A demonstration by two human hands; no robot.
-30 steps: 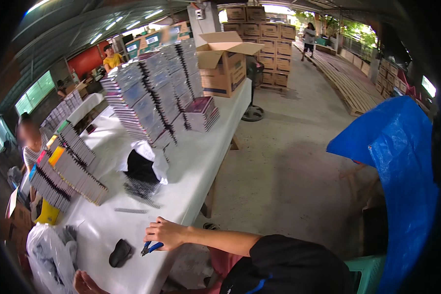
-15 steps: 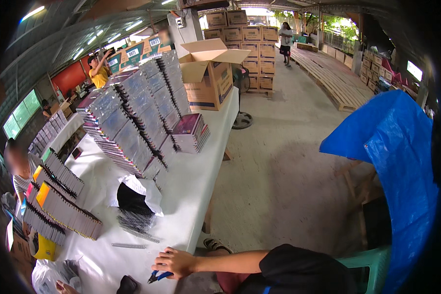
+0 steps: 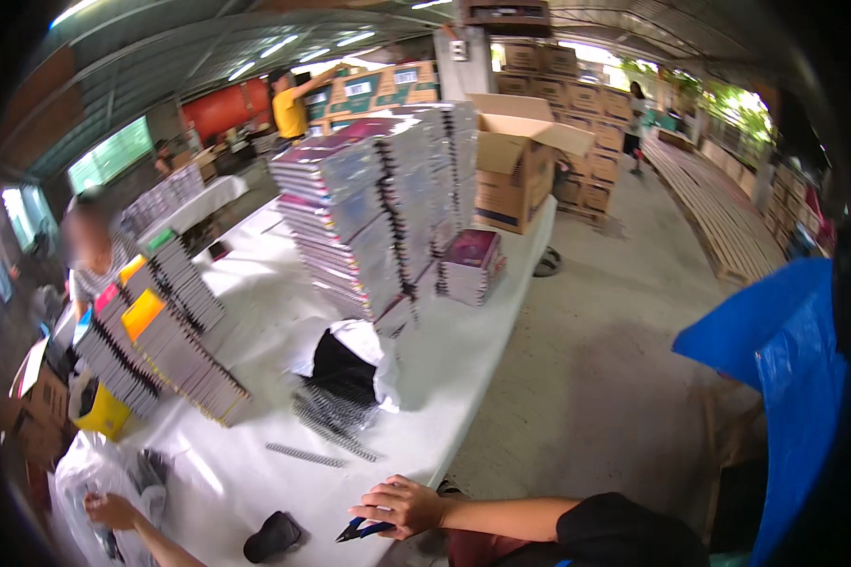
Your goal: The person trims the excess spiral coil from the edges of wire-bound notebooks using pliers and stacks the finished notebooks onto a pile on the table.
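My right hand point(image 3: 399, 506) is wrapped round a pair of blue-handled pliers point(image 3: 361, 531) at the table's near edge, their dark jaws pointing left. My left hand point(image 3: 113, 511) is closed on a clear plastic bag point(image 3: 80, 472) at the table's near left. Between the two hands lies a small black object point(image 3: 272, 537) whose kind I cannot make out. Beyond my right hand, black spiral binding coils point(image 3: 331, 420) lie loose, with one single coil point(image 3: 303, 455) nearer. More black coils point(image 3: 342, 364) fill an opened white wrapper point(image 3: 383, 354).
Tall stacks of plastic-wrapped spiral notebooks point(image 3: 350, 217) and a short stack point(image 3: 470, 267) stand on the white table point(image 3: 473, 378), with an open carton point(image 3: 515, 180) behind. Other spiral-bound stacks point(image 3: 184, 354) stand left, near a person point(image 3: 113, 250). Blue tarp point(image 3: 785, 378) hangs at right.
The view has swung left, so everything sits further right. My left hand has come further into view and reached the plastic bag. The right hand still holds the pliers.
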